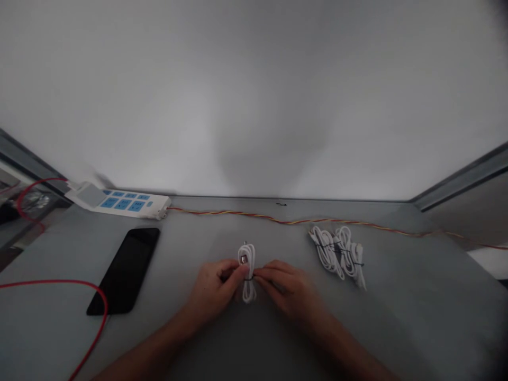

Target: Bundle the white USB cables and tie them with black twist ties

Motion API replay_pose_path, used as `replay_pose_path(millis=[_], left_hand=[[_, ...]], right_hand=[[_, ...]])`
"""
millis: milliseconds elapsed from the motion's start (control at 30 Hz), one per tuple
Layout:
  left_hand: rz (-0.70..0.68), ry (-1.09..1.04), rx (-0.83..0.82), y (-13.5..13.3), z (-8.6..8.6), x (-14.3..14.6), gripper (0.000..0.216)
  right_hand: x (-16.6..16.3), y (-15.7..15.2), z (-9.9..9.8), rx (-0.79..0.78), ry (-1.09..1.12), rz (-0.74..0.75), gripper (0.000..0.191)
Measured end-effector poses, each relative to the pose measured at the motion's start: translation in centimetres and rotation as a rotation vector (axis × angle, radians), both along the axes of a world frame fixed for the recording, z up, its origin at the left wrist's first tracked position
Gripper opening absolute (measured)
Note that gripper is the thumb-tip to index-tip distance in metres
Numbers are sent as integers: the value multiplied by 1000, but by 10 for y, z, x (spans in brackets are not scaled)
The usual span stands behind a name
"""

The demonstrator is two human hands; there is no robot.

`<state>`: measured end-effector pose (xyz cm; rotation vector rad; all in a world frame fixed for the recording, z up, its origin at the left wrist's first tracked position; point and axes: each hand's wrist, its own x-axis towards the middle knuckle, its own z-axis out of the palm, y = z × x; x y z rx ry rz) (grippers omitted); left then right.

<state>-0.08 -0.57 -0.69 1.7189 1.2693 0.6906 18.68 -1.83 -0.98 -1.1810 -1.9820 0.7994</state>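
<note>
A white USB cable (248, 292), coiled into a small bundle, stands upright between my hands near the middle of the table. My left hand (213, 287) is closed on it, thumb in front, just below a metal plug that shows among the loops. Around the bundle's middle runs a thin black twist tie (250, 278). From the right side, the fingertips of my right hand (292, 289) pinch the end of that tie. Further right lie white bundled cables (337, 251), bound with dark ties.
A black phone (126, 270) lies at left, with a red cable (103, 301) curving past its lower end. Behind it is a white power strip (159, 203) with blue sockets. Its twisted red-yellow wire (270, 217) runs along the grey table (416, 296), below a white wall (254, 79).
</note>
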Motion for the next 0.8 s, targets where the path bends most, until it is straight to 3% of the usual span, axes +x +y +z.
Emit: replay_pose_path(millis=[167,233,367,567,667,800], left_hand=[[11,-6,-2,5,-2,-1,40],[-1,14,7,6,-3,-1,38],[-61,80,66,7,-4,-2,37],[-128,138,122,7,-4,-2,30],[-134,142,127,8,-4,-2,29],[-134,146,131,8,-3,-1,28]], right_hand=[[14,11,4,-114,68,-231,20],[24,18,5,-136,-8,-308,20],[42,28,3,-164,-200,-323,19],[57,32,2,-90,-213,-489,33],[57,32,3,-80,-202,-496,33],[54,31,5,-175,-265,-387,28]])
